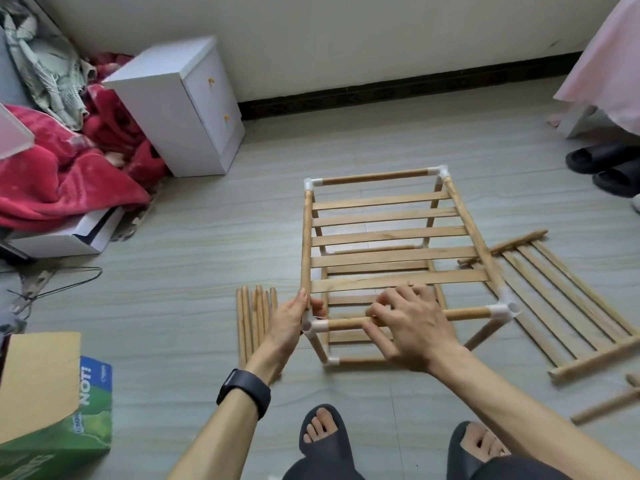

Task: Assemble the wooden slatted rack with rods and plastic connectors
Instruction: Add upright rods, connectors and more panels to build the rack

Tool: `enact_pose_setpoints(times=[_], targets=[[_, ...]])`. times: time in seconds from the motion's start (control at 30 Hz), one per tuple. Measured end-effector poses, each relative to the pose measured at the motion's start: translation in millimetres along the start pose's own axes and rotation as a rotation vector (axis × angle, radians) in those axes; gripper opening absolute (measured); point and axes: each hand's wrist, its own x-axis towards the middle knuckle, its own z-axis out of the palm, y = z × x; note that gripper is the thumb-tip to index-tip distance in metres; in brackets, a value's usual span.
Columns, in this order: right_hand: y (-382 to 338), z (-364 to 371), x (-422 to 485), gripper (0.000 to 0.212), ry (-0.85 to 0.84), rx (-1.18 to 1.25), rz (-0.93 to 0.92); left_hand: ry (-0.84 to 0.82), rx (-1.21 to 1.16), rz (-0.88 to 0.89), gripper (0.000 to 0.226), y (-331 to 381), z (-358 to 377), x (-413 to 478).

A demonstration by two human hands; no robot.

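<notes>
Gripping front rod (467, 313), right hand (412, 327) (left hand (287, 323) grips side rod (306, 237)).

We see the rack (391, 237) in pale matt wood, its corners joined by smooth white plastic connectors (504, 308). We note a smooth grey wood-grain floor (207, 254) with faint sheen, a fuzzy red cloth blanket (62, 174) and a matt cardboard box (38, 379).

Reaching forward, the left hand (294, 323) grips the side rod (306, 244); the right hand (412, 329) curls round the front rod (464, 314).
</notes>
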Motion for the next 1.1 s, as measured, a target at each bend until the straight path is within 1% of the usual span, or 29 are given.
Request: enact_pose_setpoints(times=[0.07,0.13,0.17,0.23,0.33,0.4,0.5,0.6,0.8,0.87,0.93,0.97,1.0,1.07,1.1], targets=[[-18,-5,2,0.034,-0.099,0.059,0.024,-0.019,0.014,0.007,0.049,2,7,-1],[-36,-3,6,0.047,-0.196,0.109,0.052,-0.062,-0.006,-0.007,0.048,4,10,-2],[-41,-1,8,0.055,-0.200,0.111,0.063,-0.081,-0.014,-0.011,0.047,4,10,-3],[-39,5,11,0.062,-0.145,0.073,0.050,-0.099,-0.022,-0.011,0.046,4,11,-3],[-32,16,6,0.058,-0.013,0.013,0.015,-0.126,-0.054,-0.038,0.045,1,13,-2],[-30,23,2,0.058,0.036,0.010,0.006,-0.126,-0.075,-0.071,0.042,-2,16,-1],[-29,29,-2,0.056,0.060,0.000,0.010,-0.132,-0.114,-0.087,0.037,-4,18,-2],[-30,30,0,0.055,0.044,-0.008,0.026,-0.140,-0.127,-0.081,0.038,-5,18,-4],[-31,27,4,0.059,-0.017,-0.012,0.066,-0.119,-0.008,-0.081,0.043,-4,15,-5],[-30,24,8,0.059,-0.031,0.018,0.097,-0.125,0.123,-0.051,0.044,-2,15,-4],[-25,22,15,0.056,-0.007,0.105,0.090,-0.066,0.428,0.087,0.051,-4,18,-3],[-21,19,19,0.056,-0.011,0.157,0.074,-0.016,0.580,0.198,0.063,-4,20,-7],[-16,15,22,0.061,-0.027,0.182,0.057,0.028,0.697,0.348,0.079,-4,22,-10],[-4,6,22,0.075,-0.036,0.106,0.043,0.027,0.965,0.627,0.102,0,27,-11],[4,1,20,0.081,-0.032,0.041,0.053,0.006,1.128,0.700,0.108,4,30,-9]])
